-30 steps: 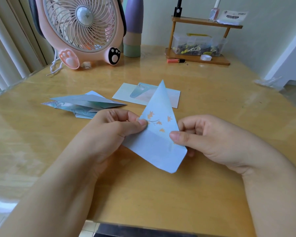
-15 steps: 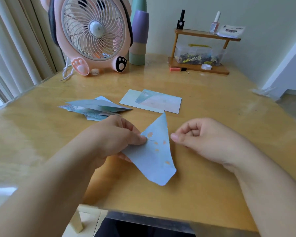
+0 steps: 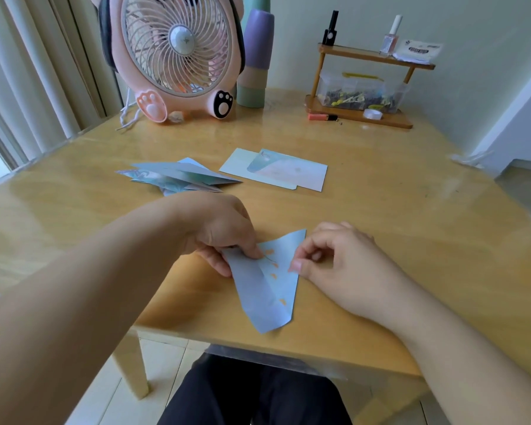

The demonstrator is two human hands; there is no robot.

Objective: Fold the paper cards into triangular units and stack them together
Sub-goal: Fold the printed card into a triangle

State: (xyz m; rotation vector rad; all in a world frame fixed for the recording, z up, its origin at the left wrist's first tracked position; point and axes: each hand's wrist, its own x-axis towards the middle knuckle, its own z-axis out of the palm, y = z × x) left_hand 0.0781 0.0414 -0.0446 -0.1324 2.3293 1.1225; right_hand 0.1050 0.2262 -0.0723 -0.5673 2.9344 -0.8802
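A light blue paper card [image 3: 269,289] with small orange leaf prints lies folded into a long triangle near the table's front edge. My left hand [image 3: 224,231] pinches its upper left corner, thumb on top. My right hand [image 3: 334,259] has its fingers curled, and the thumb and forefinger pinch the card's right edge. Behind my left hand lies a pile of folded triangular units [image 3: 178,177] in blue-green tones. To their right, two flat unfolded cards [image 3: 276,173] overlap on the table.
The yellow wooden table [image 3: 411,216] has a glossy cover. At the back stand a pink fan [image 3: 178,53], stacked pastel cups [image 3: 255,59] and a small wooden shelf [image 3: 368,81] with bottles and a clear box. An orange tube [image 3: 321,117] and a tape roll [image 3: 373,114] lie by the shelf.
The blue triangle was upright between both hands and now lies flat on the table near the front edge. My right hand let go, then came back to its right edge.
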